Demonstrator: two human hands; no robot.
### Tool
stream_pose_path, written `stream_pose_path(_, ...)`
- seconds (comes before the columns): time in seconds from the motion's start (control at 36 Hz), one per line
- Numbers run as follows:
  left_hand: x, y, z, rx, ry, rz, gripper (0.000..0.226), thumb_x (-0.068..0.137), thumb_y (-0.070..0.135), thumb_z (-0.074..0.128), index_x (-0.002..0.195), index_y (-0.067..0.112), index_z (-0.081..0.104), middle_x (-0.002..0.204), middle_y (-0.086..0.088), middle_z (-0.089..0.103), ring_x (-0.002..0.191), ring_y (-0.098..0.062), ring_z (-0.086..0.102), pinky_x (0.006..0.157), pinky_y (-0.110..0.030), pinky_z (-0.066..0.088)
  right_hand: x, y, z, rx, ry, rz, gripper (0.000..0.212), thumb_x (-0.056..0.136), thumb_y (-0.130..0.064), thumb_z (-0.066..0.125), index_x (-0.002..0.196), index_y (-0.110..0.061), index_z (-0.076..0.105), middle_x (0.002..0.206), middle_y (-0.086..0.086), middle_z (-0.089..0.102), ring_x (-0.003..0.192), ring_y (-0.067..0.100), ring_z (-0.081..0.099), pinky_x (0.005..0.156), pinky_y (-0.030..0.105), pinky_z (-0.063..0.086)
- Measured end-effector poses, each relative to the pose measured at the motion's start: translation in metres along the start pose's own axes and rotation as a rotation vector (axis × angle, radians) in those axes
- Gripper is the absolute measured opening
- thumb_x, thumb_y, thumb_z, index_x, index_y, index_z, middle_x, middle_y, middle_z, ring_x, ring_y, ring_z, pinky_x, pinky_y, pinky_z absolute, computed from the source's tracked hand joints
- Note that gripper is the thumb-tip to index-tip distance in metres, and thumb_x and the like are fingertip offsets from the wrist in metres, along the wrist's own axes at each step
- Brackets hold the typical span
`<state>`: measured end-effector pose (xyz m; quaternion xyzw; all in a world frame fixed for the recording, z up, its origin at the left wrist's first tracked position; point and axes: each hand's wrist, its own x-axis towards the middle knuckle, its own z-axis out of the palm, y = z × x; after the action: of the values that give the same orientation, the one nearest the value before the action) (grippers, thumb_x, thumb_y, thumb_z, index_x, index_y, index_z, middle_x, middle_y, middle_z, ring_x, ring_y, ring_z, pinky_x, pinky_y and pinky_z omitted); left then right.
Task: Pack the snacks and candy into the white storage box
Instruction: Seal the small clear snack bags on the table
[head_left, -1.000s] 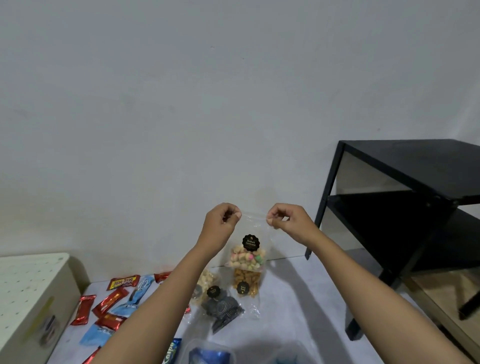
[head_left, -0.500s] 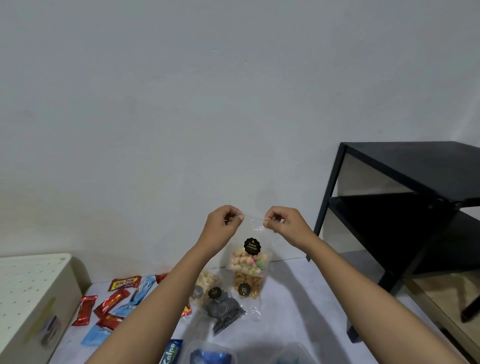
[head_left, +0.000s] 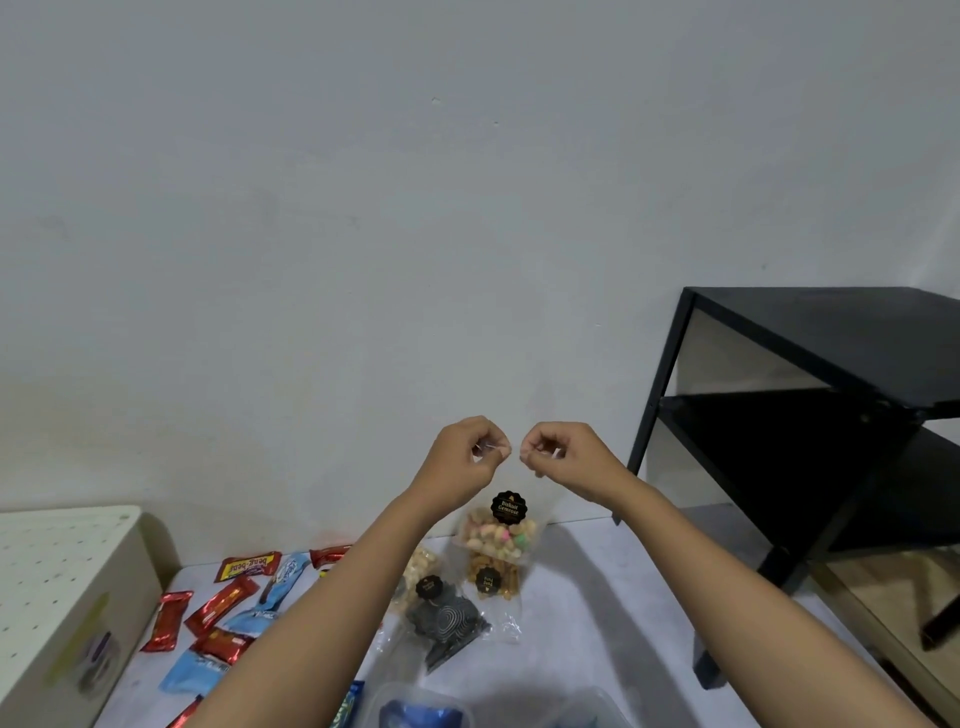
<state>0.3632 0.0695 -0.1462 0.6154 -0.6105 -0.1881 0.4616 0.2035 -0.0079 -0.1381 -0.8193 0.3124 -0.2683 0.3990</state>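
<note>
My left hand (head_left: 466, 457) and right hand (head_left: 563, 453) pinch the biscuit bag (head_left: 500, 539), hanging at their six o'clock; clear top barely visible.

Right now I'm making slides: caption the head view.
The left hand and right hand pinch the top of a clear biscuit bag above scattered snack packets.

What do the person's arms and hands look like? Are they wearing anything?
Nothing worn shows. The left arm and right arm are bare, with no sleeves in view. The left hand and right hand have no gloves, and no watch, bracelet or ring shows.
</note>
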Motion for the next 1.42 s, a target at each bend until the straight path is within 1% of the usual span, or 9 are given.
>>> stream_pose_path(0.14,-0.001,-0.001,-0.002,-0.014,-0.040,-0.043,0.007,0.087,0.017,0.063,0.083,0.013,0.067,0.079,0.009,0.061,0.072,-0.002,0.053,0.067,-0.012,0.040,-0.002,0.000,-0.002,0.007,0.001,-0.014,0.008,0.085,-0.009,0.061,0.079,-0.008,0.066,0.070,-0.003,0.061,0.061,0.002,0.053,0.059,0.008,0.039)
stream_pose_path(0.25,-0.001,0.000,-0.003,-0.103,-0.055,-0.096,0.012,0.087,0.019,0.063,0.086,0.008,0.066,0.080,-0.001,0.061,0.074,-0.011,0.056,0.072,-0.024,0.046,-0.001,-0.002,-0.002,0.046,0.018,-0.009,0.009,0.086,-0.008,0.061,0.078,-0.008,0.065,0.071,-0.003,0.061,0.060,-0.001,0.054,0.060,0.009,0.042)
stream_pose_path(0.33,0.000,0.000,-0.005,-0.121,-0.053,-0.104,0.011,0.087,0.020,0.062,0.084,0.009,0.065,0.079,-0.003,0.062,0.074,-0.013,0.056,0.072,-0.024,0.045,-0.002,-0.003,-0.002,0.059,0.022,-0.016,0.009,0.087,-0.009,0.062,0.078,-0.009,0.066,0.071,-0.005,0.062,0.060,-0.003,0.055,0.061,0.010,0.045)
stream_pose_path(0.56,-0.001,0.004,-0.002,-0.112,-0.031,-0.089,0.009,0.088,0.020,0.062,0.083,0.014,0.065,0.077,0.004,0.061,0.072,-0.010,0.054,0.069,-0.020,0.044,-0.002,-0.007,-0.004,0.037,0.028,-0.006,0.008,0.085,-0.012,0.064,0.081,-0.007,0.069,0.079,0.007,0.065,0.067,0.005,0.053,0.065,0.015,0.045)
stream_pose_path(0.72,-0.002,0.007,0.003,-0.038,0.011,-0.045,0.007,0.088,0.015,0.060,0.087,0.011,0.065,0.082,0.007,0.061,0.075,-0.001,0.053,0.067,-0.004,0.040,-0.002,-0.011,-0.003,0.014,0.045,0.000,0.007,0.081,-0.007,0.062,0.077,-0.006,0.068,0.069,-0.004,0.059,0.064,0.002,0.049,0.067,0.017,0.043)
stream_pose_path(0.97,-0.003,0.009,0.002,-0.017,0.011,-0.013,0.007,0.087,0.011,0.059,0.082,0.014,0.063,0.078,0.012,0.058,0.072,0.000,0.051,0.067,-0.005,0.039,-0.003,-0.013,-0.001,0.008,0.060,0.002,0.008,0.081,-0.007,0.062,0.074,-0.007,0.067,0.066,-0.007,0.059,0.063,0.003,0.051,0.066,0.020,0.044)
stream_pose_path(1.11,0.001,0.010,-0.004,-0.022,-0.042,-0.048,0.008,0.088,0.017,0.062,0.087,0.011,0.066,0.080,0.010,0.061,0.072,0.000,0.051,0.066,-0.011,0.039,-0.005,-0.014,-0.006,0.044,0.050,0.008,0.009,0.083,-0.013,0.067,0.075,-0.010,0.070,0.063,-0.011,0.060,0.058,-0.004,0.053,0.061,0.011,0.044)
stream_pose_path(1.22,0.000,0.013,-0.004,-0.046,-0.083,-0.068,0.009,0.088,0.016,0.061,0.089,0.009,0.067,0.080,0.009,0.061,0.072,0.000,0.052,0.064,-0.010,0.039,-0.005,-0.013,-0.006,0.046,0.037,0.015,0.013,0.081,-0.015,0.069,0.069,-0.015,0.069,0.062,-0.008,0.061,0.058,-0.003,0.052,0.059,0.013,0.043)
stream_pose_path(1.42,-0.004,0.014,-0.004,-0.059,-0.094,-0.059,0.010,0.088,0.016,0.062,0.090,0.007,0.067,0.083,0.002,0.062,0.072,-0.004,0.051,0.064,-0.008,0.040,-0.006,-0.014,-0.005,0.039,0.044,0.028,0.009,0.080,-0.011,0.068,0.071,-0.009,0.069,0.064,-0.006,0.061,0.064,0.006,0.053,0.063,0.017,0.043)
